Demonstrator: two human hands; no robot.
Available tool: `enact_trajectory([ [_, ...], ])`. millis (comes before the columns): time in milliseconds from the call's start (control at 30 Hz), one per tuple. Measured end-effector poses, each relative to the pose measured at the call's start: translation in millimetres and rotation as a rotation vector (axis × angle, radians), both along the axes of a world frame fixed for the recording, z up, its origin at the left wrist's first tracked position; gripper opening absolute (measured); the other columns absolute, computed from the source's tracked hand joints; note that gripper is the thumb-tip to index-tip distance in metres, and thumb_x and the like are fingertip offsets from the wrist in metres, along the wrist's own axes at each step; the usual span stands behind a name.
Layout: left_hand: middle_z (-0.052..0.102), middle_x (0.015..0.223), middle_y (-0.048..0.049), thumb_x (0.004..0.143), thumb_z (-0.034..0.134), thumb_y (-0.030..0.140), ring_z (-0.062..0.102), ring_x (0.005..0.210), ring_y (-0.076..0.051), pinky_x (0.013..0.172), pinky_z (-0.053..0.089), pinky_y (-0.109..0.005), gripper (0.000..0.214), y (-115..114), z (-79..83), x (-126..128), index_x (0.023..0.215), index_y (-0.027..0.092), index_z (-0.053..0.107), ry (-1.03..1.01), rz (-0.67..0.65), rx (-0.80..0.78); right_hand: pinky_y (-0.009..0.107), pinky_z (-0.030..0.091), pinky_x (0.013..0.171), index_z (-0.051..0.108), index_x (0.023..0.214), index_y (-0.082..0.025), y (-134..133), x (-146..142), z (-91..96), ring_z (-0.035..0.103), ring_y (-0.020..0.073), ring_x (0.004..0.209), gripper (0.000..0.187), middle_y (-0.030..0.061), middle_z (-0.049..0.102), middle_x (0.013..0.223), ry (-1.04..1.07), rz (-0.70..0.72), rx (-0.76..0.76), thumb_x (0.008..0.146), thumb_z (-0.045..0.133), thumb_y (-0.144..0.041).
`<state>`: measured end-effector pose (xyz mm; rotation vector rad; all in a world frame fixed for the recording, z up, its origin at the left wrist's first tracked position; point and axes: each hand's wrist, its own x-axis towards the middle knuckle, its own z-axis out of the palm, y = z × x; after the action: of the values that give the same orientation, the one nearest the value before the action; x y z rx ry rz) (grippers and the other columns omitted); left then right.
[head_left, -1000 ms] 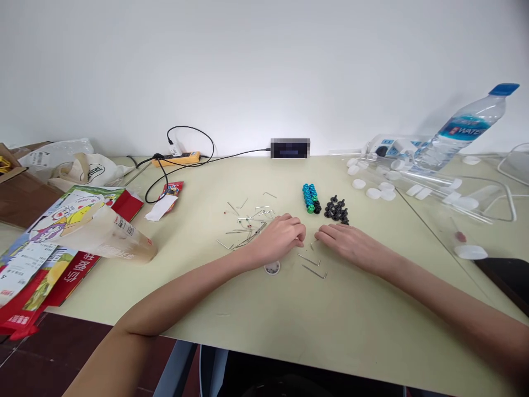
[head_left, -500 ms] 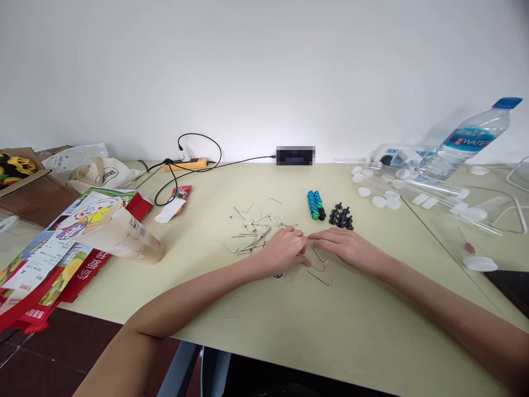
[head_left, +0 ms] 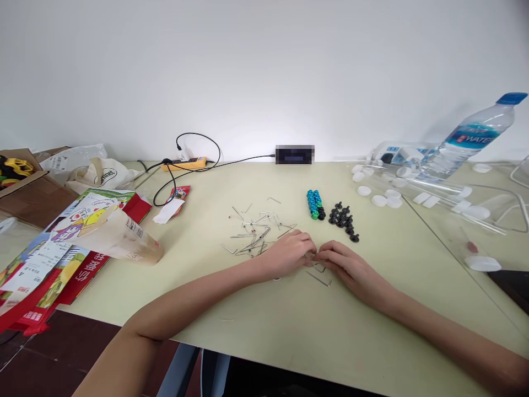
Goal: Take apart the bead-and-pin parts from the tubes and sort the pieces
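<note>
My left hand (head_left: 291,255) is closed, its thumb and fingers pinched together; a short bit of thin metal, apparently a hex key, shows at the fingertips. My right hand (head_left: 349,267) is almost touching it, fingers bent and pressed together, and whatever they grip is hidden. Just below the fingertips lies a bent hex key (head_left: 319,268), partly covered. Nearer me is another L-shaped hex key (head_left: 318,279). Left of the hands spreads a loose pile of thin metal hex keys (head_left: 258,234). A small round thing (head_left: 277,279) barely peeks out under my left wrist.
Behind my hands stand blue and green beads (head_left: 314,203) in rows and small black knob-like parts (head_left: 342,216). A drink cup (head_left: 128,237) tilts at left. White caps (head_left: 379,200), clear tubes (head_left: 442,187) and a water bottle (head_left: 467,138) occupy the right. A cabled device (head_left: 294,155) sits by the wall.
My right hand has drawn back toward me and curled its fingers, uncovering a black part. My left hand has shifted slightly right. One hex key between the hands is now covered by the fingers.
</note>
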<state>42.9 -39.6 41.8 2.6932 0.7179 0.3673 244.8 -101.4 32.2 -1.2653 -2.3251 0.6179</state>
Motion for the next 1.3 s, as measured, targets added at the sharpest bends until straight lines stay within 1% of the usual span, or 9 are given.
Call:
enact_trajectory([
  [67, 0.059, 0.091, -0.0014, 0.086, 0.056, 0.024, 0.051, 0.095, -0.015, 0.083, 0.039, -0.024, 0.008, 1, -3.5, 1, 0.088, 0.017, 0.060, 0.001, -0.011, -0.029, 0.034, 0.046, 0.079, 0.057, 0.100, -0.024, 1, 0, 0.5, 0.054, 0.0192, 0.094, 0.027, 0.0069, 0.053, 0.104, 0.013, 0.008, -0.010, 0.096, 0.031, -0.022],
  [200, 0.058, 0.087, -0.0014, 0.087, 0.054, 0.020, 0.051, 0.091, -0.014, 0.083, 0.038, -0.024, 0.009, 1, -8.9, 2, 0.082, 0.017, 0.060, -0.011, -0.007, -0.060, 0.033, 0.046, 0.079, 0.057, 0.100, -0.024, 3, 1, 1.6, 0.053, 0.0188, 0.094, 0.024, 0.0066, 0.052, 0.103, 0.013, 0.012, -0.023, 0.095, 0.034, -0.021],
  [333, 0.058, 0.086, -0.0016, 0.087, 0.052, 0.020, 0.051, 0.088, -0.014, 0.082, 0.039, -0.024, 0.011, 1, -10.4, 2, 0.080, 0.016, 0.060, -0.038, -0.002, -0.077, 0.033, 0.045, 0.079, 0.057, 0.103, -0.025, 4, -1, -0.2, 0.052, 0.0185, 0.093, 0.024, 0.0066, 0.050, 0.103, 0.000, 0.032, -0.016, 0.093, 0.037, -0.017],
  [500, 0.057, 0.085, -0.0016, 0.086, 0.054, 0.020, 0.051, 0.088, -0.015, 0.083, 0.039, -0.026, 0.011, 1, -8.9, 3, 0.079, 0.017, 0.061, -0.037, 0.021, -0.130, 0.030, 0.044, 0.069, 0.058, 0.092, -0.023, 6, -7, -1.5, 0.050, 0.0170, 0.083, 0.023, 0.0056, 0.049, 0.097, -0.006, 0.008, 0.006, 0.092, 0.036, -0.016],
  [733, 0.056, 0.084, -0.0016, 0.083, 0.057, 0.022, 0.051, 0.089, -0.016, 0.079, 0.041, -0.026, 0.007, 3, -9.0, 1, 0.079, 0.018, 0.062, -0.057, 0.042, -0.232, 0.030, 0.042, 0.068, 0.054, 0.085, -0.022, 6, -1, 2.0, 0.049, 0.0173, 0.080, 0.020, 0.0054, 0.047, 0.092, -0.041, 0.012, 0.014, 0.091, 0.035, -0.015],
  [933, 0.057, 0.080, -0.0002, 0.082, 0.058, 0.016, 0.052, 0.084, -0.013, 0.081, 0.039, -0.024, 0.008, 4, -6.5, 1, 0.074, 0.017, 0.060, -0.077, 0.020, -0.241, 0.031, 0.043, 0.073, 0.054, 0.089, -0.022, -1, 5, 5.8, 0.050, 0.0181, 0.086, 0.020, 0.0064, 0.049, 0.095, -0.072, 0.063, -0.004, 0.093, 0.035, -0.018],
  [1000, 0.057, 0.079, -0.0001, 0.081, 0.058, 0.016, 0.052, 0.084, -0.013, 0.082, 0.039, -0.025, 0.009, 4, -6.1, 0, 0.073, 0.017, 0.060, -0.084, 0.020, -0.242, 0.031, 0.044, 0.074, 0.055, 0.090, -0.022, 0, 4, 7.3, 0.051, 0.0183, 0.087, 0.018, 0.0067, 0.050, 0.096, -0.086, 0.090, 0.011, 0.093, 0.037, -0.019],
  [1133, 0.058, 0.078, -0.0001, 0.080, 0.058, 0.015, 0.052, 0.083, -0.014, 0.080, 0.039, -0.025, 0.010, 4, -6.7, 0, 0.070, 0.017, 0.060, -0.094, 0.036, -0.253, 0.031, 0.044, 0.071, 0.055, 0.089, -0.022, 2, 4, 8.8, 0.052, 0.0188, 0.086, 0.019, 0.0071, 0.051, 0.096, -0.132, 0.105, 0.066, 0.092, 0.037, -0.018],
  [1300, 0.058, 0.078, -0.0002, 0.080, 0.061, 0.021, 0.053, 0.083, -0.015, 0.074, 0.039, -0.024, 0.010, 3, -5.5, 0, 0.071, 0.018, 0.061, -0.094, 0.078, -0.309, 0.032, 0.044, 0.074, 0.054, 0.099, -0.021, 1, 6, 11.3, 0.053, 0.0190, 0.090, 0.018, 0.0081, 0.051, 0.101, -0.151, 0.113, 0.095, 0.093, 0.038, -0.019],
])
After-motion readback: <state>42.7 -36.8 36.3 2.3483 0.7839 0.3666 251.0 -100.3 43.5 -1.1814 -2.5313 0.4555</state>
